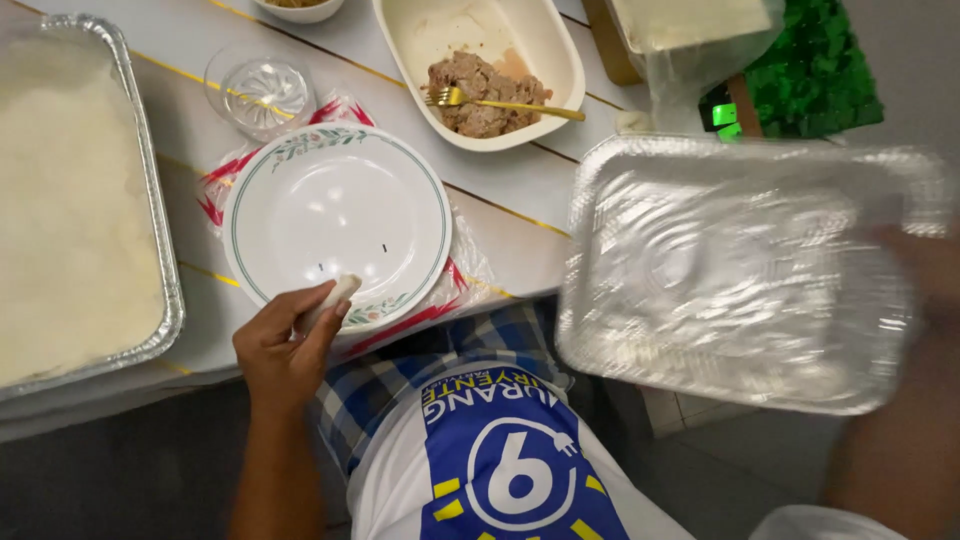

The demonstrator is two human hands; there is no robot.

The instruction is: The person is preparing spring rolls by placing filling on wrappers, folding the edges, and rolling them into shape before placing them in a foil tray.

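Observation:
My left hand is closed around a small pale roll of dough at the near rim of a white plate with a green floral border. My right hand, blurred at the right edge, grips the side of an empty foil tray and holds it in the air beyond the table's edge, above my lap.
A large foil pan of white dough fills the left of the table. A glass bowl sits behind the plate. Further back is a cream dish of minced meat with a gold fork. A plastic-wrapped container stands at the back right.

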